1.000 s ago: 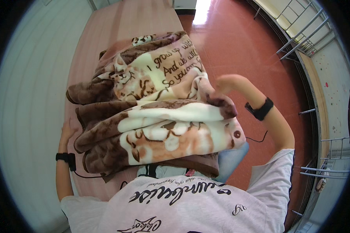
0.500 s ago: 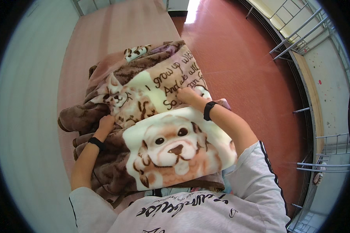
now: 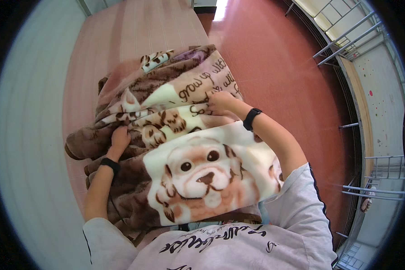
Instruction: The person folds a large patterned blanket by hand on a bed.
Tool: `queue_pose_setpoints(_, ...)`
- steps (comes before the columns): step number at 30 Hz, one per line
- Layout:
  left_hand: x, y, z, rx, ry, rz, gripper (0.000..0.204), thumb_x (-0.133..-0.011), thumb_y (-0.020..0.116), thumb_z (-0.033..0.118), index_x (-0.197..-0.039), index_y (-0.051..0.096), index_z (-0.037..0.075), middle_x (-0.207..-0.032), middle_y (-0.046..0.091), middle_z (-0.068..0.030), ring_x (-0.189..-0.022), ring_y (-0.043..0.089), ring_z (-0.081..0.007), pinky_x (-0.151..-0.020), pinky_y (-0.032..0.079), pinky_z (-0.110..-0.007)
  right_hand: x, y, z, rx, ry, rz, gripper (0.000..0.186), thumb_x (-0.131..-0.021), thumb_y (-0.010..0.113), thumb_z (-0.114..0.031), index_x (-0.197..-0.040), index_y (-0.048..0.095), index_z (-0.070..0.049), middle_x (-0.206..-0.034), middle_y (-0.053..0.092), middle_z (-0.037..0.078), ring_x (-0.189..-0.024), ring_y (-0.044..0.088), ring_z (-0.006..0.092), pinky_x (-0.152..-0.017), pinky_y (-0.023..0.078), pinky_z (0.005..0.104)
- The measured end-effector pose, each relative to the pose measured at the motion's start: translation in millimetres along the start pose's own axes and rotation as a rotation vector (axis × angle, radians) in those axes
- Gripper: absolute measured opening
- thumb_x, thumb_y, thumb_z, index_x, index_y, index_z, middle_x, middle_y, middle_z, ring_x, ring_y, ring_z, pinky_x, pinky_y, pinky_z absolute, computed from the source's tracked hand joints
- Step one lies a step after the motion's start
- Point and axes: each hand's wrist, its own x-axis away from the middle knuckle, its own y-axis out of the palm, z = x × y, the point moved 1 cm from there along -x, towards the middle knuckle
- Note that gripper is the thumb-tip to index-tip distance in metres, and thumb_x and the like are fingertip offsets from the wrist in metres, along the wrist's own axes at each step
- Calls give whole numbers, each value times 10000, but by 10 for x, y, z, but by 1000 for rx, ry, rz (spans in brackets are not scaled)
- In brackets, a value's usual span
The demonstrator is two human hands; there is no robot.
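A plush brown and cream blanket (image 3: 202,173) lies bunched in front of me, printed with a puppy, a second animal and dark lettering. My left hand (image 3: 120,136) is closed on a fold at its left part, beside the second animal's print. On the lettered part at the right, my right hand (image 3: 220,103) grips another fold with bent fingers. Between the two hands the cloth is drawn into a raised crease that hides part of the second animal. The puppy print lies nearer to me, fairly flat. Each wrist wears a black band.
Beneath the blanket is a bed with a pinkish mat (image 3: 135,27), set along a pale wall (image 3: 31,135). To the right is a reddish floor (image 3: 274,81). Metal bunk frames (image 3: 346,42) stand along the far right side.
Both hands have shifted slightly away from me, pushing the cloth into a crease across the second animal. The puppy part has slid a little to the right.
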Motion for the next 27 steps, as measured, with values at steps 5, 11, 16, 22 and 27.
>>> queue_pose_setpoints(5,-26,21,39,60,44,-89,276,-751,601,110,-964,558,-60,-941,560,-228,-876,548,-368,-768,468,-431,-427,-239,158,-187,113,522,285,-792,544,-267,-996,558,-68,-959,584,119,-882,561,320,-716,456,410)
queue_pose_setpoints(11,-195,148,111,55,48,-113,89,-717,534,6,-793,568,-27,-821,572,-233,-790,564,-389,-708,468,-461,-1491,-357,-54,-110,-30,787,398,-818,513,-321,-1103,512,-43,-1137,524,140,-995,522,322,-903,364,423)
queue_pose_setpoints(16,-360,69,137,-122,-91,-377,108,-746,595,64,-828,571,-1,-830,584,-197,-763,579,-345,-648,501,-416,-1729,-358,-696,-204,-65,298,373,-860,427,-371,-998,528,-39,-754,603,184,-733,583,348,-680,445,449)
queue_pose_setpoints(22,-421,416,-139,-128,-80,-331,345,-757,573,198,-1078,559,72,-1015,583,-179,-860,582,-319,-718,493,-415,-874,102,-1113,-112,-291,416,270,-882,423,-265,-822,508,-15,-433,480,87,-355,468,276,-368,387,394)
queue_pose_setpoints(27,-483,507,-97,-143,-158,-470,341,-763,555,199,-1073,568,57,-1066,579,-167,-867,591,-300,-729,495,-399,-850,-116,-1202,-433,110,17,399,-890,377,-328,-890,598,3,-774,607,208,-755,598,359,-682,467,463)
